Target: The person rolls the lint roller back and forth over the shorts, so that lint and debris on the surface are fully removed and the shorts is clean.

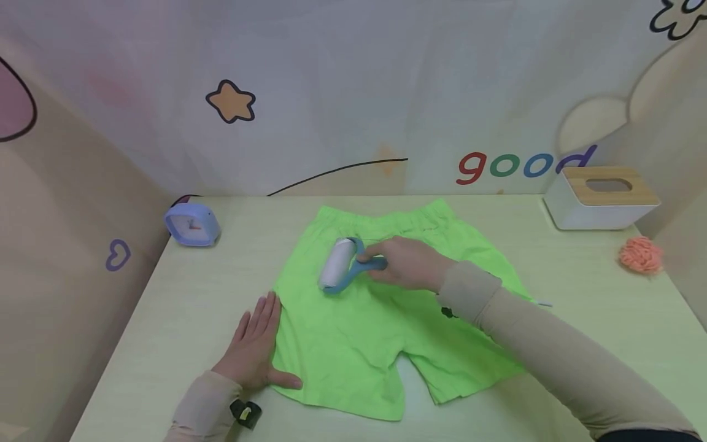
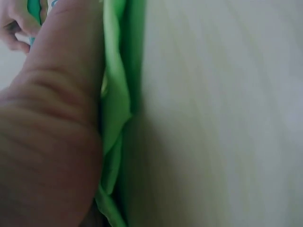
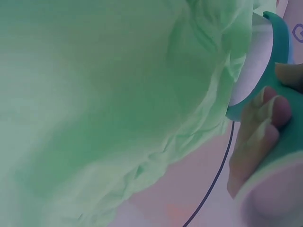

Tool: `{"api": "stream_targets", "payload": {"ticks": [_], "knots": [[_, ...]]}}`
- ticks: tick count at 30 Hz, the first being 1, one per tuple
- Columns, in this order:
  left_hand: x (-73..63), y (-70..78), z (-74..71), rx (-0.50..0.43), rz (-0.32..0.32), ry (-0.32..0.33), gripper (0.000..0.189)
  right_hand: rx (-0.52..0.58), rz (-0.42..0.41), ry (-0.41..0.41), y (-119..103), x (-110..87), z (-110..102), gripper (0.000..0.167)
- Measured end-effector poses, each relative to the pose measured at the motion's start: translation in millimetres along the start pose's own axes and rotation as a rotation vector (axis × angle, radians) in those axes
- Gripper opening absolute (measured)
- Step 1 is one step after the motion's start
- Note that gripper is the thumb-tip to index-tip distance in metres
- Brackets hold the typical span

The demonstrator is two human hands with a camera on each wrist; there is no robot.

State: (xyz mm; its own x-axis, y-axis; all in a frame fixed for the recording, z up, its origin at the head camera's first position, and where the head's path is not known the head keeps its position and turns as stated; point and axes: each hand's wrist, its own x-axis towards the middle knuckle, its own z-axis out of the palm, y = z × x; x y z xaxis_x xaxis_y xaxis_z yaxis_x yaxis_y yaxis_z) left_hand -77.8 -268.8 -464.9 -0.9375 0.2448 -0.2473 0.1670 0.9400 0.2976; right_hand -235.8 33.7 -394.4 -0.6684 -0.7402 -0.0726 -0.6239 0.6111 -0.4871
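Bright green shorts (image 1: 342,331) lie spread on the table, waistband toward the wall. My right hand (image 1: 411,263) grips the blue handle of a lint roller (image 1: 338,264), whose white roll rests on the shorts below the waistband. In the right wrist view, curled fingers (image 3: 258,137) wrap the handle beside the roll. At the left edge of the shorts, my left hand (image 1: 255,344) lies flat with its fingers straight, the thumb across the lower hem. The left wrist view shows part of that hand (image 2: 57,118) along the green fabric (image 2: 116,94).
A purple clock (image 1: 193,224) stands at the table's back left. Back right is a white tissue box (image 1: 593,212) with a wooden lid, and a coral-coloured bundle (image 1: 641,255) sits in front of it. A printed backdrop (image 1: 342,92) rises behind the table (image 1: 182,307).
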Motion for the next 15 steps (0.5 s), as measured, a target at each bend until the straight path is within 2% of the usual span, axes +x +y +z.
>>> {"api": "stream_targets", "payload": {"ticks": [9, 15], "knots": [[2.3, -1.9, 3.5, -0.006, 0.010, 0.020, 0.153, 0.055, 0.129, -0.059, 39.5, -40.6, -30.8, 0.033], [0.9, -1.0, 3.1, -0.012, 0.011, 0.027, 0.153, 0.099, 0.179, -0.066, 66.0, -71.2, -41.5, 0.032]]}}
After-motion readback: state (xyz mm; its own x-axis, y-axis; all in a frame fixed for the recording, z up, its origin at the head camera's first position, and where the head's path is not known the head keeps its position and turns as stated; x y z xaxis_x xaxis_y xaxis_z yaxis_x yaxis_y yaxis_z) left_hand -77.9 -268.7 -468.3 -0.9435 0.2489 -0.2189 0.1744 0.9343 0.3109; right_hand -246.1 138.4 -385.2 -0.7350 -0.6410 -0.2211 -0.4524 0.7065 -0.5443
